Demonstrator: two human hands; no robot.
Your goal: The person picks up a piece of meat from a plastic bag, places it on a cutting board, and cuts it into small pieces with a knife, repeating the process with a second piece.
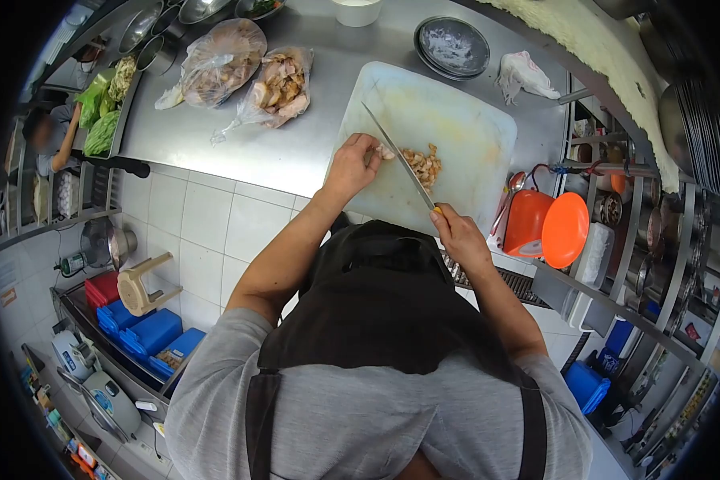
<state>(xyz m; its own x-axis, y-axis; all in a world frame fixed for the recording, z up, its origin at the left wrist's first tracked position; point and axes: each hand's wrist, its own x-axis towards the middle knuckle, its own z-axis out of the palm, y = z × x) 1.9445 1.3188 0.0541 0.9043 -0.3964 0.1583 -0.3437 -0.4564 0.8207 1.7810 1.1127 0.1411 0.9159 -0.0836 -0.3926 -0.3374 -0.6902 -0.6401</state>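
My right hand (462,237) grips the handle of a long knife (398,157), its blade slanting up and left across the white cutting board (472,120). Left of the blade, my left hand (352,166) has its fingers closed on a small pale piece of meat (385,151), which touches or nearly touches the knife. Diced meat (422,166) lies in a small heap on the board, just right of the blade. Two clear plastic bags hold more meat: one bag (282,84) near the board, another bag (224,64) farther left.
Stacked dark plates (452,48) and a white cloth (526,76) lie behind the board on the steel counter (192,132). An orange container (528,222) and orange lid (566,230) stand at the right. Green vegetables (102,132) are at far left, with another person (56,140) beyond.
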